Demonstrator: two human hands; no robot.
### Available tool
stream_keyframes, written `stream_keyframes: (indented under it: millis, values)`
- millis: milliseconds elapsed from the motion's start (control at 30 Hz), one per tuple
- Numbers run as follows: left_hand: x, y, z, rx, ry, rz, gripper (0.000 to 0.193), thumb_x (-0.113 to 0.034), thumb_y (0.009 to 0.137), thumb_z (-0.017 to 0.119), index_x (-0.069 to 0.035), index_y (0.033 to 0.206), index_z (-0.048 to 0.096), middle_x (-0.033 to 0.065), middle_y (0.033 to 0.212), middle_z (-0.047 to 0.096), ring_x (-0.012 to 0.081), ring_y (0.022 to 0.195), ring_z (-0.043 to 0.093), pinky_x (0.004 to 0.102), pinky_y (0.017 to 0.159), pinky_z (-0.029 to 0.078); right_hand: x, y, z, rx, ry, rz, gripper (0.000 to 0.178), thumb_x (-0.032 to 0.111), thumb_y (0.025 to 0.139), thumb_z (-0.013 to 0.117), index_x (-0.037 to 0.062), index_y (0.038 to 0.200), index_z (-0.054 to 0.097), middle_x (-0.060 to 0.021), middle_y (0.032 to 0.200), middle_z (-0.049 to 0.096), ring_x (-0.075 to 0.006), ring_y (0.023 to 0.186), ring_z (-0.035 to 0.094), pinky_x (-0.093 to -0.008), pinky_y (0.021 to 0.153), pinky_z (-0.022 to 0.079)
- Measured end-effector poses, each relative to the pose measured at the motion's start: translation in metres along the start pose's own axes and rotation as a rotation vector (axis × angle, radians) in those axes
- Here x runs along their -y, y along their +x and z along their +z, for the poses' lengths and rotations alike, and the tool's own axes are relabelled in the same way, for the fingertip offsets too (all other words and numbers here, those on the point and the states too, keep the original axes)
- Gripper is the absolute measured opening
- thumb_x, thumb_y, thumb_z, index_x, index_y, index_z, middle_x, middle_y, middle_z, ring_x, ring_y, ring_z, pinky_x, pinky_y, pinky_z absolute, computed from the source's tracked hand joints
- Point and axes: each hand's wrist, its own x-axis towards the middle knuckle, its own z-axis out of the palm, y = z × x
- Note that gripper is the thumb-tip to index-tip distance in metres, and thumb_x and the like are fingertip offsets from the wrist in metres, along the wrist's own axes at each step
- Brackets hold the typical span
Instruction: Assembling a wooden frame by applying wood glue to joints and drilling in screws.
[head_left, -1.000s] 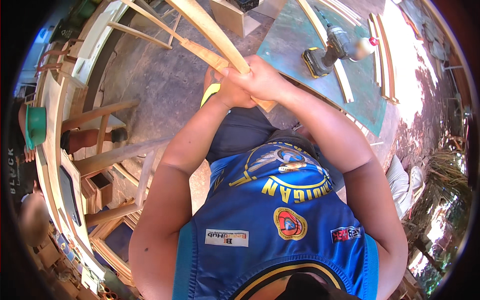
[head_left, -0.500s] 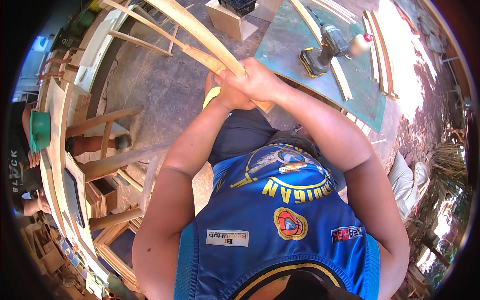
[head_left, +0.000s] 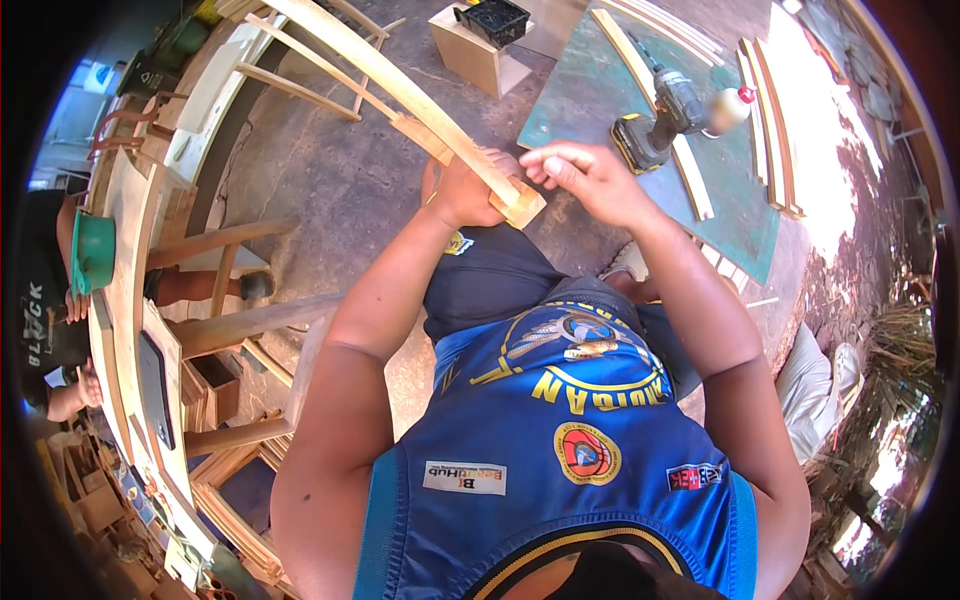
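A long, curved wooden strip [head_left: 385,82] runs from the top edge down to my lap. A thinner wooden piece [head_left: 420,133] lies under it, and the two come together near a squared end [head_left: 522,207]. Fingers wrapped round the pieces just behind that end, my left hand [head_left: 462,192] grips the wooden strip; part of its grip is hidden by the wood. My right hand [head_left: 592,182] hovers just right of the end, apart from it, with fingers loosely bent and nothing visible in them.
A cordless drill [head_left: 660,120] stands on a green board [head_left: 560,110] at right, beside a red-capped bottle [head_left: 728,110] and curved strips [head_left: 768,130]. A black tray [head_left: 492,20] tops a wooden box [head_left: 470,55]. Another person [head_left: 50,290] is at the workbench [head_left: 125,240], far left.
My right hand has let go of the wooden strip and moved right. My left hand keeps its hold, and the squared end is now uncovered.
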Motion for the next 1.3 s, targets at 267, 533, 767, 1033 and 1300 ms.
stream_keyframes:
  millis: [267, 533, 767, 1033, 1300]
  values:
    - [0.006, -0.003, -0.01, 0.106, -0.068, -0.042, 0.023, -0.027, 0.065, 0.07, -0.013, 0.072, 0.055, 0.0049, 0.072, 0.059, 0.0263, 0.072, 0.06, 0.038, 0.065, 0.045, 0.011, -0.004, 0.011, -0.112, -0.107, 0.068, 0.02, 0.019, 0.091, 0.063, 0.0008, 0.097, 0.068, -0.0058, 0.087, 0.066, -0.0096, 0.082, 0.06, -0.0249, 0.076, 0.048]
    - [-0.01, 0.008, -0.004, 0.012, 0.026, -0.154, 0.038, -0.036, 0.071, 0.068, -0.014, 0.102, 0.067, 0.0075, 0.103, 0.065, 0.0299, 0.098, 0.061, 0.042, 0.082, 0.048, 0.029, 0.04, 0.042, -0.147, 0.181, -0.143, 0.039, 0.025, 0.09, 0.064, 0.0012, 0.118, 0.051, -0.0035, 0.094, 0.058, -0.0073, 0.082, 0.056, -0.0237, 0.07, 0.047]
    - [-0.011, -0.001, 0.007, 0.289, 0.059, -0.354, 0.037, -0.037, 0.071, 0.069, -0.012, 0.097, 0.062, 0.0132, 0.104, 0.062, 0.0345, 0.104, 0.056, 0.0455, 0.092, 0.045, 0.023, 0.04, 0.038, -0.028, 0.12, 0.128, 0.033, 0.031, 0.099, 0.049, 0.0017, 0.114, 0.054, -0.0008, 0.08, 0.054, -0.0083, 0.071, 0.053, -0.024, 0.062, 0.046]
    - [-0.034, -0.029, 0.015, -0.134, -0.072, -0.101, 0.044, -0.026, 0.071, 0.075, -0.001, 0.105, 0.062, 0.0128, 0.111, 0.062, 0.0298, 0.111, 0.056, 0.0458, 0.102, 0.039, 0.015, 0.034, 0.031, -0.07, 0.168, 0.061, 0.043, 0.039, 0.099, 0.045, 0.0003, 0.115, 0.053, -0.0023, 0.077, 0.053, -0.0097, 0.073, 0.051, -0.0252, 0.068, 0.044]
    - [-0.041, -0.029, 0.017, -0.37, -0.111, -0.106, 0.023, -0.012, 0.068, 0.078, -0.004, 0.084, 0.064, 0.013, 0.094, 0.067, 0.0288, 0.091, 0.066, 0.0422, 0.09, 0.052, 0.02, 0.04, 0.036, -0.078, 0.152, 0.073, 0.044, 0.04, 0.099, 0.045, -0.0002, 0.116, 0.053, -0.0018, 0.077, 0.053, -0.0088, 0.07, 0.051, -0.0244, 0.068, 0.044]
